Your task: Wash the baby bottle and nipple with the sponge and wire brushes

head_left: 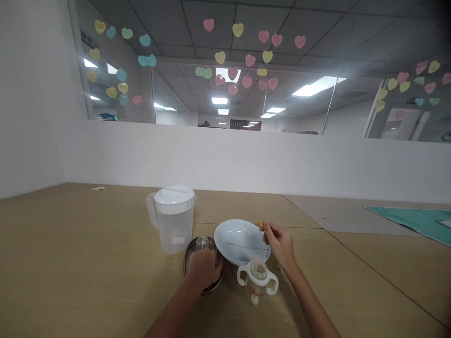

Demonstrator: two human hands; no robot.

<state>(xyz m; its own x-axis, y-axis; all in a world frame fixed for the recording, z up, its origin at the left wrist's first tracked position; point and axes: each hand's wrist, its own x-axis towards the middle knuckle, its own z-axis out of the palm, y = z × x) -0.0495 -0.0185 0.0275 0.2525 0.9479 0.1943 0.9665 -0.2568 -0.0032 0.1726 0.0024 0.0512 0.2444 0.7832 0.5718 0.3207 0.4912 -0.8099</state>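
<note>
My left hand (203,268) is closed over a dark metal bowl (185,267). A clear dome-shaped bottle cap (202,242) rises just beyond its knuckles and seems to be in its grip; the fingertips are hidden. At the right rim of a white bowl (234,234), my right hand (280,244) pinches a small yellow piece (260,224), too little of which shows to name. A thin dark line crosses the inside of the white bowl. Between my forearms stands an uncapped baby bottle (258,277) with two white handles.
A lidded clear plastic pitcher (175,223) stands behind the metal bowl, its handle to the left. Toward the far right lies a teal cloth (412,220). The white wall (211,159) with windows bounds the wooden table (88,263) at the back.
</note>
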